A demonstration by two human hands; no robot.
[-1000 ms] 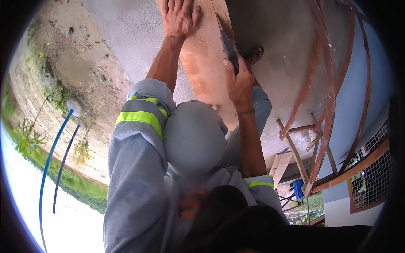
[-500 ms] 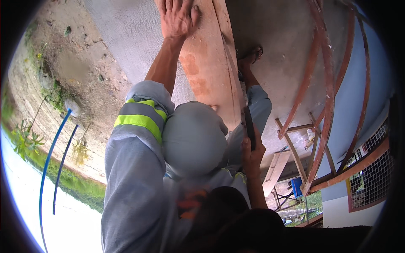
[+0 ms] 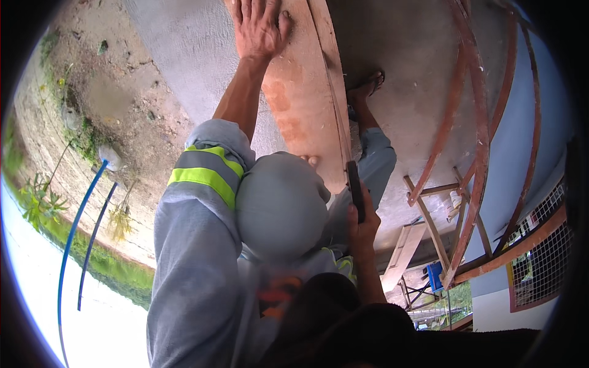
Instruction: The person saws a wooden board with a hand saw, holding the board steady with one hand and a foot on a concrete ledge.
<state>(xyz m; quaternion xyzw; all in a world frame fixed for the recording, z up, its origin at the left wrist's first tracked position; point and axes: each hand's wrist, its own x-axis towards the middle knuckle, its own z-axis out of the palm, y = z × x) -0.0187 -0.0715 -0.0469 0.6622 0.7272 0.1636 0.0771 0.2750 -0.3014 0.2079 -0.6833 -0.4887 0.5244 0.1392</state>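
Observation:
My left hand lies with fingers spread on a long, pale reddish wooden board, which has a split or cut line running lengthwise near its right edge. My right hand grips a black handle at the lower end of that line, beside my bent leg; it looks like a handsaw, its blade mostly hidden or too thin to make out. My bare toes show on the board beside my grey knee. My other foot is on the floor right of the board.
Red-brown wooden frames lean along a blue wall at right, above a mesh window. Further back are planks and a blue object. At left are dirt ground, blue pipes and plants.
My right hand has drawn the tool down along the board toward my body since a second ago, changing little in the last half second. My left hand stays on the board.

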